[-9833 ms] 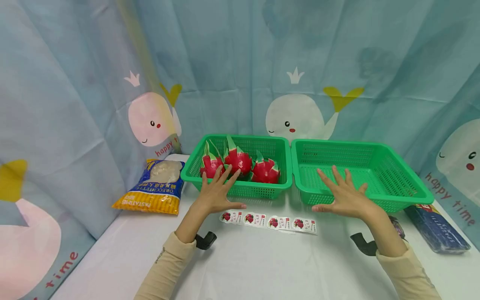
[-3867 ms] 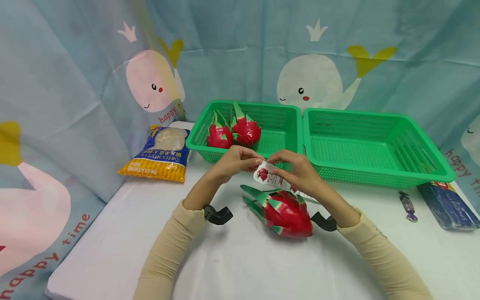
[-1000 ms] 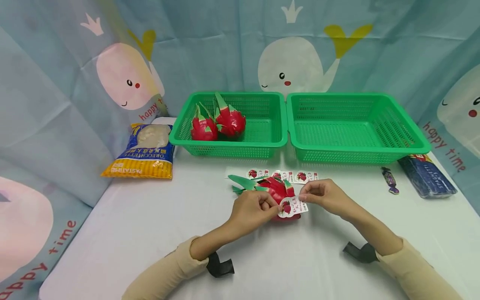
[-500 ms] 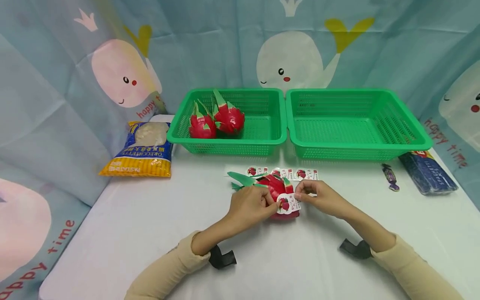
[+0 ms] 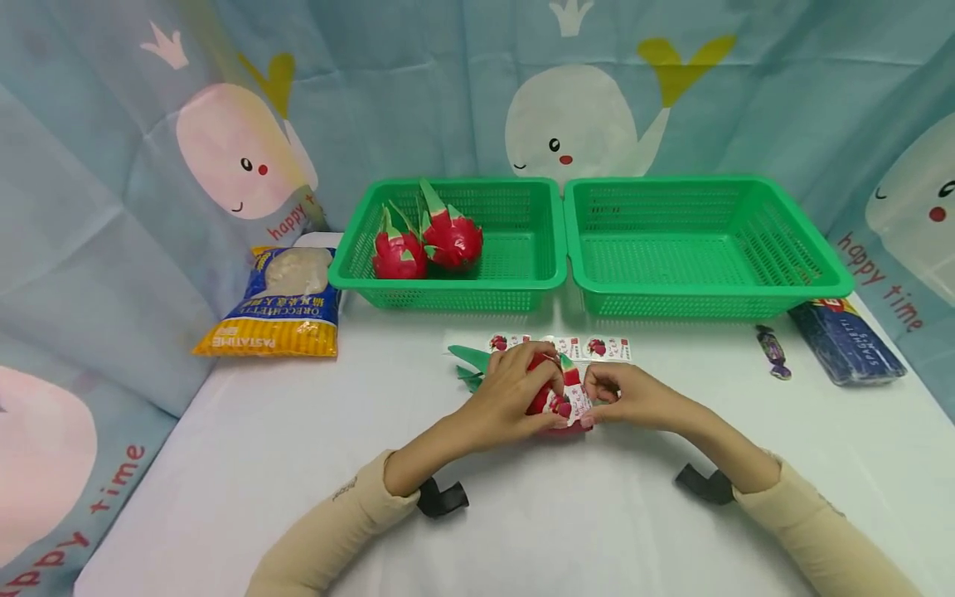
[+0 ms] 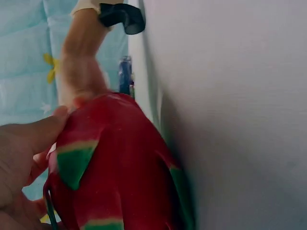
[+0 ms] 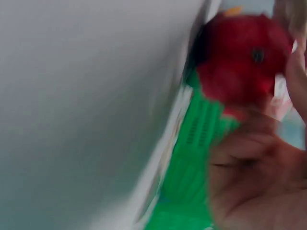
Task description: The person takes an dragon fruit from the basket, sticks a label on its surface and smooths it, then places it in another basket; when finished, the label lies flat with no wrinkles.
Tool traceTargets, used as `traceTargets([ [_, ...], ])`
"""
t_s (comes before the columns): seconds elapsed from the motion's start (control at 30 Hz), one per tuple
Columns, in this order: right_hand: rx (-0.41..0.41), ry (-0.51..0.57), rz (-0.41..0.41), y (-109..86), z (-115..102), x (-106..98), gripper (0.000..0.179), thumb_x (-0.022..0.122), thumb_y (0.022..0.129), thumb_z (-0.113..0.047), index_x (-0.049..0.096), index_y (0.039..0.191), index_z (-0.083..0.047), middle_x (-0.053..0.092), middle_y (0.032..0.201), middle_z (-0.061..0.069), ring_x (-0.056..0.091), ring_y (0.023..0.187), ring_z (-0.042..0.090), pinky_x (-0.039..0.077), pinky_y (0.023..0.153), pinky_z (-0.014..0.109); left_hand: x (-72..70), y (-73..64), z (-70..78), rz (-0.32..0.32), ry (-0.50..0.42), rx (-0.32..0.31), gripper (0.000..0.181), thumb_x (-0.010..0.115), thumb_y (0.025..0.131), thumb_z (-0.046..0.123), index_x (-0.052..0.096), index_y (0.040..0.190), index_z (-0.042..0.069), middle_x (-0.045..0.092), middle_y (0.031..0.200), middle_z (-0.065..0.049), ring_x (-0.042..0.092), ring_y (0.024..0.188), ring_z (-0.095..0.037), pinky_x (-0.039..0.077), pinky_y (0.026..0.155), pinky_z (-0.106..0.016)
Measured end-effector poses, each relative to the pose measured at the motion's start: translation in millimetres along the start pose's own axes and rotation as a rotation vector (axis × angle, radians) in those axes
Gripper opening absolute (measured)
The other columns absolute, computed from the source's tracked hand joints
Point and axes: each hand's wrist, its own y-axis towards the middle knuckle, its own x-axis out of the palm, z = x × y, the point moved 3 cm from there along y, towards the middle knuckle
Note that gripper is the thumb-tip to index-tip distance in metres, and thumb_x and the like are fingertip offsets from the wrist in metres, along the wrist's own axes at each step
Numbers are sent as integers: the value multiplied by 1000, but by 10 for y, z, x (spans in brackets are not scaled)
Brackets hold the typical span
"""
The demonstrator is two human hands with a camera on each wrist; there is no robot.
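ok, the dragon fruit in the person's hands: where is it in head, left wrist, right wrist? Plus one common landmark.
Head: dragon fruit just below and right of centre, partly covered by the left hand.
Left wrist: dragon fruit lower left, large, cut by the bottom edge.
Right wrist: dragon fruit upper right, blurred.
Shared landmark: white table, bottom in head, right side in left wrist, left side in right wrist.

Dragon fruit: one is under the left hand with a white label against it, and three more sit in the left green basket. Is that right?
Not quite: the left green basket holds two fruits, not three, as the head view shows. The left hand is on another dragon fruit, with a white label against it.
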Motion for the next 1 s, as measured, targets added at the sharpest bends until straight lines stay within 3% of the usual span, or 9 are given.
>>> traceTargets([
  [0.1, 10, -69, -64, -25, -10, -54, 35, 79, 68, -23, 48, 72, -8, 28, 59, -8, 28, 57, 1, 27, 52, 19, -5, -4, -50, -37, -30, -21, 35, 73, 74, 35, 49, 94, 20, 45, 121, -2, 37, 124, -22, 29, 99, -47],
  [0.23, -12, -83, -44, -1, -132, -40, 41, 79, 69, -34, 44, 69, -12, 28, 58, -9, 28, 56, 1, 27, 50, 21, -7, -11, -91, -71, -34, -26, 38, 71, 72, 36, 46, 97, 21, 44, 120, -1, 34, 124, -22, 29, 95, -46],
  [0.33, 32, -112, -8, 30, -163, 15, 47, 78, 69, -40, 40, 67, -11, 29, 57, -10, 28, 56, 1, 26, 50, 19, -2, -15, -111, -89, -48, -30, 39, 70, 71, 34, 46, 99, 21, 44, 121, 0, 33, 125, -21, 30, 92, -44],
  [0.43, 108, -209, -39, -9, -139, 48, 48, 78, 69, -39, 38, 65, -13, 29, 55, -10, 28, 54, 1, 25, 50, 17, 10, -25, -125, -114, -70, -32, 40, 68, 71, 32, 45, 102, 21, 43, 124, 1, 30, 128, -20, 30, 91, -43],
  [0.57, 133, -289, 3, -34, -181, 56, 49, 76, 68, -42, 38, 63, -12, 29, 54, -10, 28, 53, 2, 23, 49, 18, 13, -38, -139, -126, -85, -29, 42, 67, 74, 36, 43, 105, 21, 41, 126, 1, 27, 130, -20, 29, 93, -44],
  [0.7, 149, -286, 69, 10, -192, 62, 54, 75, 66, -52, 37, 61, -13, 29, 52, -10, 27, 52, 2, 23, 48, 17, 22, -36, -148, -116, -91, -14, 41, 67, 76, 37, 43, 105, 20, 40, 127, 0, 27, 130, -19, 28, 92, -43],
  [0.83, 149, -265, -1, -36, -110, 19, 49, 76, 66, -48, 40, 60, -16, 30, 51, -12, 26, 50, 1, 24, 47, 16, 41, -39, -139, -109, -88, 6, 41, 67, 77, 34, 43, 106, 20, 41, 127, 0, 28, 128, -19, 29, 90, -41],
  [1.0, 64, -172, -86, -64, -106, 20, 45, 74, 71, -44, 41, 66, -14, 30, 55, -11, 25, 52, -1, 26, 49, 16, 39, -68, -132, -102, -43, 85, 40, 63, 77, 34, 45, 110, 20, 42, 126, -1, 31, 127, -19, 31, 91, -42],
])
